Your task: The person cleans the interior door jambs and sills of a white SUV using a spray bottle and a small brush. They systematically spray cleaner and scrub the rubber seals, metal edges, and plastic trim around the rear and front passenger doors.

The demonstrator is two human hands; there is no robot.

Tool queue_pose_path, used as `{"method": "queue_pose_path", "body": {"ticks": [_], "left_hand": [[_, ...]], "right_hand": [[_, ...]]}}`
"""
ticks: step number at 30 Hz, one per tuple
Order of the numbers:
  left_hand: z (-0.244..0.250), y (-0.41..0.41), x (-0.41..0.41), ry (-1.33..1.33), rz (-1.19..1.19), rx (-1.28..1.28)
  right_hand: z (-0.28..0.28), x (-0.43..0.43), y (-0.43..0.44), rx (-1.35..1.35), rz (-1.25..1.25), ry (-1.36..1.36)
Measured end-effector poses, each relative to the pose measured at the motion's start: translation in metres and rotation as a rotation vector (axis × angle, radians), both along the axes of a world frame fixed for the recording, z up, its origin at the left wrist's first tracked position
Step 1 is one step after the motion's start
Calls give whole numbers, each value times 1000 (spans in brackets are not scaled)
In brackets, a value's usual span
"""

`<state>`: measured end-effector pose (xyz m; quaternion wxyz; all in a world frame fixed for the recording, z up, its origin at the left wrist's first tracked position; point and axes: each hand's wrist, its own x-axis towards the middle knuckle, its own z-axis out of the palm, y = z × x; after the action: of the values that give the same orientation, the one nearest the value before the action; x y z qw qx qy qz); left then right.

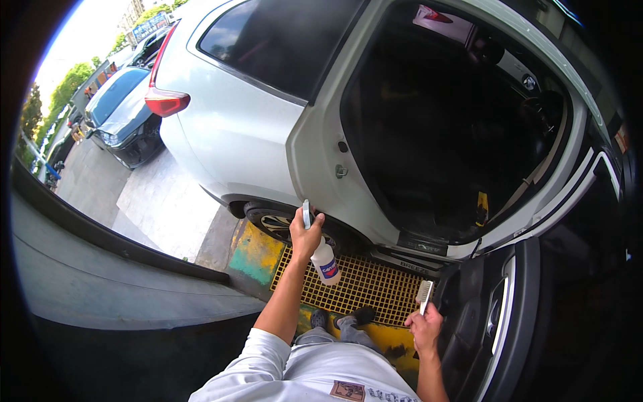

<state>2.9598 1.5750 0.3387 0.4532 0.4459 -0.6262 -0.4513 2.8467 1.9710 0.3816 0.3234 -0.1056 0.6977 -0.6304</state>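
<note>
My left hand [305, 235] is wrapped around the neck and trigger head of a white spray bottle [326, 266] with a blue and red label. It is held up before the rear wheel [274, 219] and door frame of a white car [241, 130]. Lower right, my right hand [426, 324] grips the handle of a small brush [425, 292], its pale bristles pointing up and to the left. That brush is beside the inner panel of the opened rear door [472, 311]. The dark cabin shows through the doorway, and the door sill [422, 243] runs along its bottom.
A yellow floor grating [361, 286] lies below the car, near my feet. Inside the doorway stands a yellow and black object [481, 208]. To the left, a grey curved panel [125, 281] borders the space. Another car [125, 115] is parked outside behind.
</note>
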Motion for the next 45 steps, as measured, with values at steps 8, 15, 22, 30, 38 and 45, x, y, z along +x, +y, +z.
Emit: {"method": "queue_pose_path", "body": {"ticks": [8, 15, 22, 30, 38, 45], "left_hand": [[63, -9, 16, 124, -19, -66], [37, -6, 23, 82, 7, 123], [-48, 44, 34, -172, -152, 201], [-99, 78, -1, 32, 2, 485], [-113, 47, -14, 166, 25, 463], [-124, 59, -2, -9, -125, 351]], "right_hand": [[8, 12, -6, 25, 62, 63], [7, 21, -11, 7, 107, 90], [14, 23, 7, 107, 79, 122], [12, 11, 21, 153, 73, 133], [-2, -15, 20, 195, 94, 119], [-53, -43, -15, 135, 217, -84]]}}
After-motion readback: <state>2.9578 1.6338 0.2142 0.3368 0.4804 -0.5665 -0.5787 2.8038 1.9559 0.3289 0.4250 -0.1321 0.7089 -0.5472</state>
